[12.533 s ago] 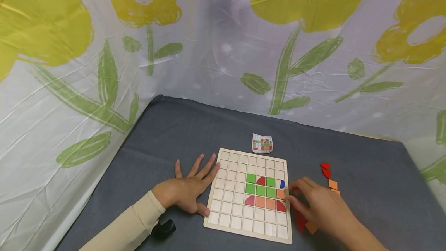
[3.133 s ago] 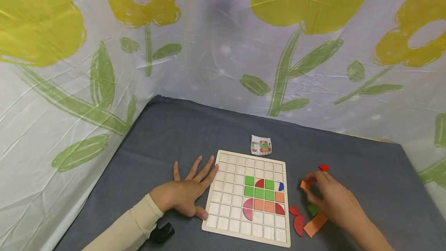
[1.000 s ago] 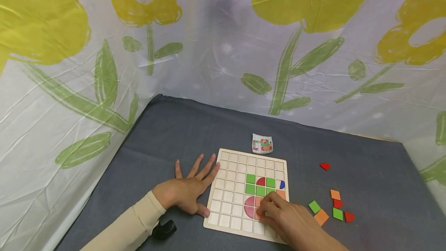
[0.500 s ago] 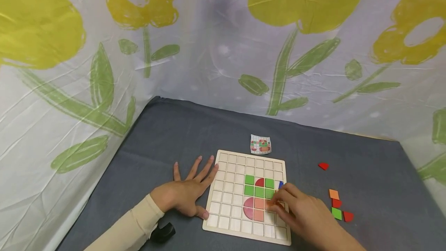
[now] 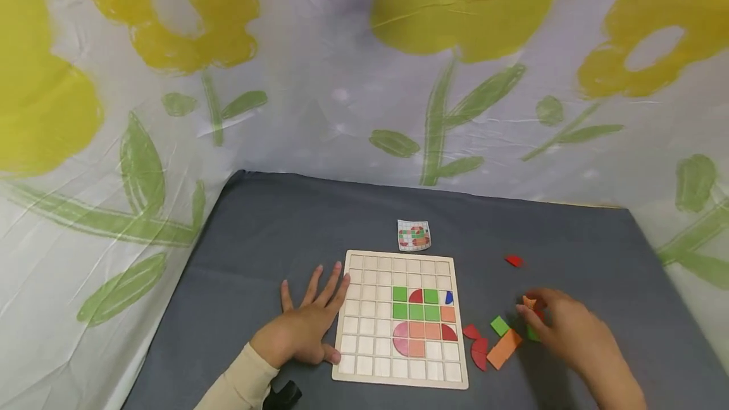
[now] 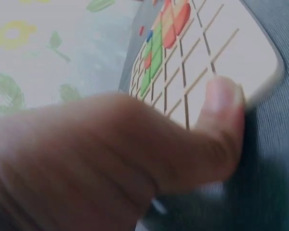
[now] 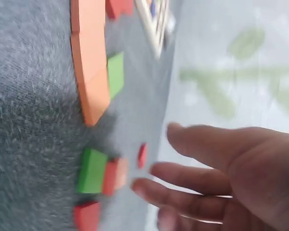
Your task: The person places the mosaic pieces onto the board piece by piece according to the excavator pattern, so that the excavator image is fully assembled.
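The wooden grid board (image 5: 367, 326) lies flat with green squares (image 5: 416, 312), orange squares (image 5: 424, 331), red quarter-circles and a blue piece (image 5: 448, 297) in its cells. Fingers spread wide, my left hand (image 5: 304, 331) rests along the board's left side; in the left wrist view its thumb (image 6: 224, 98) lies on the corner. My right hand (image 5: 578, 331) is over the loose tiles on the right, its fingertips around an orange tile (image 5: 529, 302) in the head view. The right wrist view shows those fingers parted, short of the orange tile (image 7: 121, 173), with nothing between them.
Behind the board lies a small pattern card (image 5: 414, 235). Right of it are joined orange tiles (image 5: 504, 350), a green tile (image 5: 499, 325), several red pieces (image 5: 479, 353) and a lone red one (image 5: 514, 260). A black object (image 5: 283, 395) sits by my left wrist.
My right hand has moved from the board right to the loose tiles. Since about three seconds ago, an orange square has come into the board's lower row. The left hand stays.
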`<state>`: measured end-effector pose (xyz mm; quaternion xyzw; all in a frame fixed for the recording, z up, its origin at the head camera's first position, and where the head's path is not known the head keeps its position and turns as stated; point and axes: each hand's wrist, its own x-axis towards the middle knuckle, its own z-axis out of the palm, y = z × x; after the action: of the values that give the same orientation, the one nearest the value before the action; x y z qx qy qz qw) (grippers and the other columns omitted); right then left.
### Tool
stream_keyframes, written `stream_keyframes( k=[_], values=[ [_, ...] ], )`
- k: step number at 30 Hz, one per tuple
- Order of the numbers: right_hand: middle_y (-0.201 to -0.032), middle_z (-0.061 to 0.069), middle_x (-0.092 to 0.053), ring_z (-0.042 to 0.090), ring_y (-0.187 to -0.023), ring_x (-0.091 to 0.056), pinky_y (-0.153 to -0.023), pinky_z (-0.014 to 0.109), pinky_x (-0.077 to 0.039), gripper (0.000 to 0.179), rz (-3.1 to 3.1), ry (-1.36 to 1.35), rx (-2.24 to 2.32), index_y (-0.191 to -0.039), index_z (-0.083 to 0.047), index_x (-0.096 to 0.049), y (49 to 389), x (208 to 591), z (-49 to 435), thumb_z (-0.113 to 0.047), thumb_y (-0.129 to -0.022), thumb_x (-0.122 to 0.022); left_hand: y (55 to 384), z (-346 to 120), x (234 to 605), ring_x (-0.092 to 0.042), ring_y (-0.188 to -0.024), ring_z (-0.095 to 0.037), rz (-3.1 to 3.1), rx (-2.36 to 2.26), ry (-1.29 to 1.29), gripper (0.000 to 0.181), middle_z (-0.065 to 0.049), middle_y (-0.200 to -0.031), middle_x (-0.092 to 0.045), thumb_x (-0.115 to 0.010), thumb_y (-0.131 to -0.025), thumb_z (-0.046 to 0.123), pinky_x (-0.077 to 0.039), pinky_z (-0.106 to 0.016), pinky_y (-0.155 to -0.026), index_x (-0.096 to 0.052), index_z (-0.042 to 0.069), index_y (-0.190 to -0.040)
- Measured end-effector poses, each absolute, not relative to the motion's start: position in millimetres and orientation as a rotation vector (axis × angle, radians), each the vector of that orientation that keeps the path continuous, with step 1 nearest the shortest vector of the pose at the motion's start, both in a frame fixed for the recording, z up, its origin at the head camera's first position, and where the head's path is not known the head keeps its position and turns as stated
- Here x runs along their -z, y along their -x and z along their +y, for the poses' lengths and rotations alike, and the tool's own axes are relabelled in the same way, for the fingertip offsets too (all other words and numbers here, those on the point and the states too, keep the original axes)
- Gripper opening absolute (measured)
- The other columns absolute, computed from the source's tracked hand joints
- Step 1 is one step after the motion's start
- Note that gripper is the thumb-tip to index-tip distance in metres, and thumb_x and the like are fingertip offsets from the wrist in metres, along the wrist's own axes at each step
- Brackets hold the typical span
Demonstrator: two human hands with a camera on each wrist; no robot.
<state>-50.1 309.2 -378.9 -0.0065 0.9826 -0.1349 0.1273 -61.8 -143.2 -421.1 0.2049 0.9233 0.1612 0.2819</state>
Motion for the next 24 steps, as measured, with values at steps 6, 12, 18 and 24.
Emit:
stream_keyframes(
  k=[6, 12, 18, 24],
  values=[
    [-0.117, 0.018, -0.070, 0.040, -0.099, -0.069, -0.072, 0.059, -0.055, 0.060, 2.803, -0.244, 0.462, -0.132, -0.002, -0.066, 48.3, 391.8, 319.4, -0.055, -0.103, -0.063, 56.1, -130.0, 423.2, 0.022, -0.160, -0.039, 2.485, -0.454, -0.443, 0.142, -0.007, -0.176, 0.021, -0.097, -0.072, 0.029, 0.013, -0.087, -0.108, 0.003, 0.016, -0.172],
    [-0.123, 0.028, -0.063, 0.051, -0.102, -0.066, -0.070, 0.063, -0.054, 0.056, 2.868, -0.349, 0.459, -0.130, -0.001, -0.066, 44.2, 404.1, 318.9, -0.051, -0.103, -0.065, 55.4, -119.7, 417.8, 0.020, -0.160, -0.043, 2.515, -0.434, -0.401, 0.143, -0.010, -0.177, 0.018, -0.100, -0.069, 0.021, 0.006, -0.089, -0.107, -0.001, 0.011, -0.172],
    [-0.117, 0.025, -0.064, 0.045, -0.100, -0.066, -0.072, 0.062, -0.053, 0.054, 2.902, -0.346, 0.436, -0.126, -0.001, -0.069, 48.1, 396.9, 312.4, -0.048, -0.101, -0.070, 55.4, -119.4, 408.7, 0.016, -0.161, -0.042, 2.526, -0.426, -0.402, 0.140, -0.010, -0.177, 0.015, -0.100, -0.070, 0.022, 0.003, -0.089, -0.109, -0.005, 0.012, -0.172],
    [-0.118, 0.025, -0.064, 0.042, -0.101, -0.066, -0.072, 0.059, -0.054, 0.045, 2.905, -0.297, 0.466, -0.126, 0.000, -0.069, 51.2, 397.3, 301.6, -0.033, -0.097, -0.079, 53.2, -122.6, 408.8, 0.014, -0.162, -0.040, 2.538, -0.456, -0.392, 0.139, -0.008, -0.178, 0.012, -0.099, -0.069, 0.021, 0.003, -0.088, -0.110, -0.006, 0.013, -0.172]
  ],
)
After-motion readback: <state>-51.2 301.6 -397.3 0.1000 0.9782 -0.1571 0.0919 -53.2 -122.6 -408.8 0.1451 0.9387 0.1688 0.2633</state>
